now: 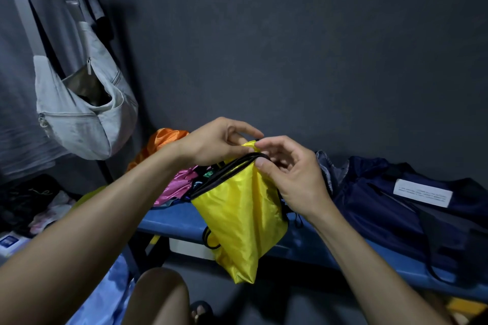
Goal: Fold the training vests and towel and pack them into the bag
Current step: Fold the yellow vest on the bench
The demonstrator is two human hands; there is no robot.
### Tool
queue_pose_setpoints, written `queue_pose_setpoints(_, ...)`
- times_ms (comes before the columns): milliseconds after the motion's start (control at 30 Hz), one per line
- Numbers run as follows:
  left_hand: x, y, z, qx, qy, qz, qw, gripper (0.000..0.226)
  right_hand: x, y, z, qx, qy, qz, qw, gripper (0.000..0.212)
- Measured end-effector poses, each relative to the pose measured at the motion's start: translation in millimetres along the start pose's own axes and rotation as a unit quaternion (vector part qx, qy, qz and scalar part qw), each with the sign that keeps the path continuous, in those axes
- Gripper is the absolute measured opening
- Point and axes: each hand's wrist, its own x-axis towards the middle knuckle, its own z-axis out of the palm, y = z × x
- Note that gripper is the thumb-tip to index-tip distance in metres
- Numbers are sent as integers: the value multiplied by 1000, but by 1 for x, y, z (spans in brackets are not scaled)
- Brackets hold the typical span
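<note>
Dark grey wall behind a blue bench (171, 219); on the bench lie a navy bag (390, 208) at right and an orange vest (163, 140) and pink vest (177, 185) at left, with a grey sling bag (79, 113) hanging at far left. A yellow vest (240, 221) with black trim is held up in front of the bench, hanging down. Left hand (214, 145) and right hand (287, 174) both pinch its top edge, fingertips close together, remaining fingers loosely curled.

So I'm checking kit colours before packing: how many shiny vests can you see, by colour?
Yellow vest, held up by left hand and right hand: 1
Orange vest on the blue bench: 1
Pink vest on the bench: 1
Total: 3
</note>
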Motion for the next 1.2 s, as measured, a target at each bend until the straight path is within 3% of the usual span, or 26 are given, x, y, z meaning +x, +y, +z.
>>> queue_pose_setpoints(200, 0, 9, 4, 6, -16, 19, 1000, 34, 9, 11, 10, -42, 113, 0, 993, 24)
queue_pose_setpoints(300, -3, 17, 2, 12, -27, 42, 999, 42, 10, 15, 9, -57, 111, 17, 992, 28)
queue_pose_setpoints(400, -5, 24, 1, 38, -38, 74, 996, 49, 12, 20, 5, -81, 78, 28, 993, 33)
queue_pose_setpoints(467, -5, 28, 0, 51, -47, 93, 993, 50, 16, 18, 0, -59, 15, 53, 997, 36)
queue_pose_setpoints(600, -3, 35, -6, 70, -62, 101, 991, 51, 25, 8, -11, 16, -88, 132, 987, 13)
queue_pose_setpoints(667, -2, 38, -8, 77, -60, 103, 990, 50, 30, 2, -14, 24, -100, 142, 984, 18)
queue_pose_setpoints(767, 1, 36, -11, 113, -17, 109, 987, 48, 39, -2, -19, 4, -107, 140, 984, 24)
queue_pose_setpoints(933, 3, 18, -15, 173, 166, 133, 962, 37, 52, -6, -22, -51, -40, 62, 996, 24)
queue_pose_setpoints(1000, -5, 5, -12, 91, 285, 132, 945, 24, 58, -12, -26, -51, 1, 32, 998, 25)
queue_pose_setpoints(1067, -21, -15, 1, -82, 377, 113, 916, 10, 65, -18, -32, -58, 20, 22, 998, 25)
queue_pose_setpoints(1133, -41, -42, 28, -191, 375, 68, 905, 18, 73, -21, -38, -65, 30, 15, 997, 22)
queue_pose_setpoints(1200, -59, -66, 63, -207, 285, 37, 935, 23, 82, -25, -43, -61, 48, 10, 997, 21)
